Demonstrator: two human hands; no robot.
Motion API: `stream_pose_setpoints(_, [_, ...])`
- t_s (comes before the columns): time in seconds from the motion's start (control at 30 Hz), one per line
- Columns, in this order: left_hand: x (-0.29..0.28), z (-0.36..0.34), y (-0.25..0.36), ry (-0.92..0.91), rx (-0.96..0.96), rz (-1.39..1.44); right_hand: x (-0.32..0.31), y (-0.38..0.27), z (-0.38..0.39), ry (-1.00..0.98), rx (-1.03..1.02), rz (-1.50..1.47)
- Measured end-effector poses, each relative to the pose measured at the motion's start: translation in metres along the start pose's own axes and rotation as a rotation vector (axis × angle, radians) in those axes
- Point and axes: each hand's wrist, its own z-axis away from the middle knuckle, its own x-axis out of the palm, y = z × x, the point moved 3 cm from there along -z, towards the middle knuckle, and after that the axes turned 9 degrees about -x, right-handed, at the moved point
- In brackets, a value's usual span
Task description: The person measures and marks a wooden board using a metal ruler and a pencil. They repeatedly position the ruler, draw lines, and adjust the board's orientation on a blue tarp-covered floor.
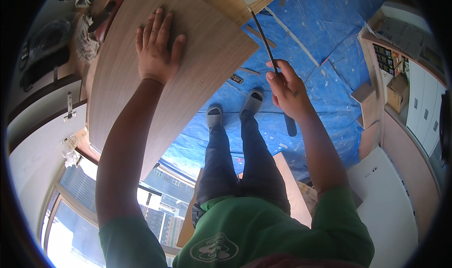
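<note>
The wood-grain panel (202,56) lies at the left, its right corner projecting over the blue floor sheet (329,98). The left hand (157,51) rests flat on it, fingers slightly spread. The right hand (288,90) has its grip clamped around a long, dark hand tool (265,42), right of that corner. Panel placement appears complete; further progress cannot be determined.

Left fingers (157,27) on board (212,46), right (288,71) gripping tool (290,125)

Single head-worn fisheye view, looking steeply down, hands (157,58) at close range, slippers (214,120) farther below.
</note>
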Motion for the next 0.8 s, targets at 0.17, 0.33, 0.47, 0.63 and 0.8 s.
stream_pose_setpoints(0.17, [-0.003, 0.001, 0.001, -0.012, -0.009, -0.001, -0.012, 0.014, 0.009, -0.065, -0.069, 0.227])
stream_pose_setpoints(0.33, [0.000, -0.001, 0.001, -0.010, -0.019, -0.022, -0.010, 0.026, -0.005, -0.044, -0.133, 0.255])
stream_pose_setpoints(0.47, [-0.003, -0.001, 0.003, -0.003, -0.022, -0.012, -0.008, 0.029, -0.008, 0.100, -0.133, 0.132])
stream_pose_setpoints(0.63, [-0.004, -0.001, 0.003, -0.011, -0.034, -0.021, 0.010, 0.005, -0.048, 0.153, -0.174, -0.031])
stream_pose_setpoints(0.8, [-0.006, -0.003, 0.006, -0.051, -0.064, -0.015, 0.019, 0.000, -0.067, 0.220, -0.250, -0.022])
